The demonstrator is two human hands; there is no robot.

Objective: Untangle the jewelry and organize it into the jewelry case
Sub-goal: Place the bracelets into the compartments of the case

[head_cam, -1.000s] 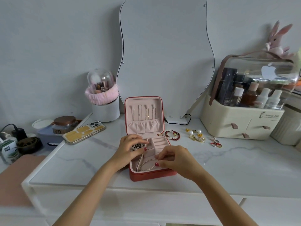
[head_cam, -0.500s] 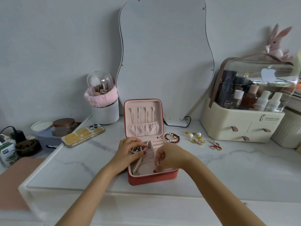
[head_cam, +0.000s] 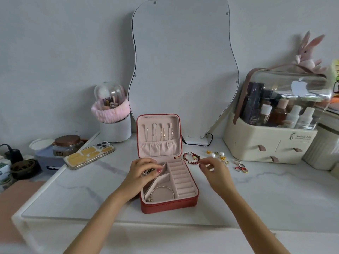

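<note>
A red jewelry case [head_cam: 168, 205] with pink lining stands open in the middle of the marble top, with several hair clips in its lid. A thin gold bracelet [head_cam: 162, 189] lies in its front compartment. My left hand [head_cam: 142, 173] rests over the case's back left compartment, its fingers curled on a dark beaded bracelet [head_cam: 149, 171]. My right hand [head_cam: 212, 171] hovers right of the case with loosely curled fingers, just beside a red and white beaded bracelet [head_cam: 190, 158] on the table. Pearl and gold earrings [head_cam: 217, 155] and rings [head_cam: 241, 166] lie further right.
A wavy mirror [head_cam: 183, 70] leans on the wall behind the case. A cream cosmetics organizer [head_cam: 271, 145] fills the right. A phone [head_cam: 89, 156], a brush holder [head_cam: 114, 125] and jars [head_cam: 67, 145] sit at the left. The table's front edge is near.
My right hand has left the case's front compartment, where the gold bracelet now lies uncovered, and moved right toward the red and white bracelet. My left hand has stayed on the dark beads.
</note>
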